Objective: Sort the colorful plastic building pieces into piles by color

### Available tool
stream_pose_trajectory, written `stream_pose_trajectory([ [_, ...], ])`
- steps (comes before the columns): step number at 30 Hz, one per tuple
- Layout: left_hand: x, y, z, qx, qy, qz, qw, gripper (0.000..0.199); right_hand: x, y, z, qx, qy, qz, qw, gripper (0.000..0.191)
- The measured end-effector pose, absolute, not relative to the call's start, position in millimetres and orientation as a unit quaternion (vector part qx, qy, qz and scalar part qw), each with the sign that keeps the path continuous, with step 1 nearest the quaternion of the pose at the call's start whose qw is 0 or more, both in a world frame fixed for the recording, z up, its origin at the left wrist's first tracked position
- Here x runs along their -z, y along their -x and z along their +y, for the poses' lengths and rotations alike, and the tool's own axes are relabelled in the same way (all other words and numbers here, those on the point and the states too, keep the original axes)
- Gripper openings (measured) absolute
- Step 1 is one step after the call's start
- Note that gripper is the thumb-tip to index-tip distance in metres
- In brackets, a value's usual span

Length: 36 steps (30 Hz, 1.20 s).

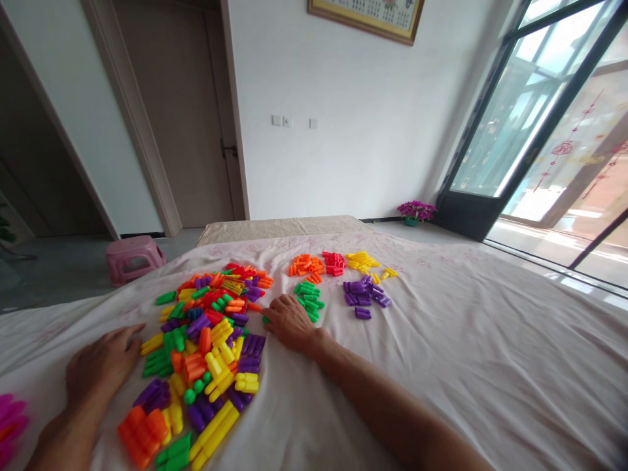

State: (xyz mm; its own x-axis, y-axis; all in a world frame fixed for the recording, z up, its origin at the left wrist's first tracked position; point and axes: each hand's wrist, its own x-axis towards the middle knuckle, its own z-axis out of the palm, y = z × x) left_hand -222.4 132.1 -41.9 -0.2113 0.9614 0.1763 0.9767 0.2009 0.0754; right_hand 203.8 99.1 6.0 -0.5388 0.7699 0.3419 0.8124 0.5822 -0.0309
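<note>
A large mixed heap of plastic pieces point(210, 353) in yellow, green, purple, orange and red lies on the pale cloth point(441, 392). My right hand point(289, 322) is at the heap's right edge, its fingertips by an orange piece point(254, 307) and a green one; what it grips is too small to tell. Just beyond it sits a green group point(310, 299). Farther back are orange point(306, 265), red point(334, 263) and yellow point(362, 261) groups, with a purple group point(364, 292) to the right. My left hand point(105, 363) rests left of the heap, fingers apart, holding nothing.
A bright pink object point(12, 428) shows at the left edge. Beyond the cloth stand a pink stool point(135, 258) on the left and a pot of magenta flowers point(416, 212) by the glass door point(490, 131). A brown door point(171, 118) is at the back left.
</note>
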Motion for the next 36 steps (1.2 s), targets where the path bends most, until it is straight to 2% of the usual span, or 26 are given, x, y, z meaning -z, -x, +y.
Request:
stream_pose_trajectory([
  [5,42,222,131,0.081,0.628,-0.772,0.049,0.058,-3,-204,99,0.054,0.456,-0.872,0.168,0.027],
  [10,39,220,131,0.077,0.624,-0.776,0.045,0.057,-8,-216,97,0.054,0.47,-0.855,0.211,0.028],
  [15,40,220,131,0.081,0.629,-0.772,0.046,0.057,-19,-241,97,0.061,0.567,-0.774,0.277,0.024],
  [18,42,222,132,0.088,0.63,-0.77,0.048,0.056,-16,-256,102,0.041,0.613,-0.731,0.297,0.031],
  [21,44,224,133,0.096,0.633,-0.767,0.047,0.056,-10,-266,108,0.002,0.633,-0.717,0.292,0.041],
  [25,43,224,133,0.096,0.635,-0.766,0.045,0.056,-8,-271,113,-0.032,0.608,-0.741,0.282,0.034],
  [29,41,222,131,0.096,0.625,-0.774,0.04,0.057,-13,-277,118,-0.024,0.617,-0.727,0.302,0.039],
  [33,41,222,130,0.104,0.632,-0.767,0.041,0.057,-14,-287,126,-0.036,0.663,-0.705,0.25,0.051],
  [36,41,222,130,0.108,0.632,-0.766,0.044,0.055,-11,-293,130,-0.058,0.665,-0.705,0.237,0.051],
])
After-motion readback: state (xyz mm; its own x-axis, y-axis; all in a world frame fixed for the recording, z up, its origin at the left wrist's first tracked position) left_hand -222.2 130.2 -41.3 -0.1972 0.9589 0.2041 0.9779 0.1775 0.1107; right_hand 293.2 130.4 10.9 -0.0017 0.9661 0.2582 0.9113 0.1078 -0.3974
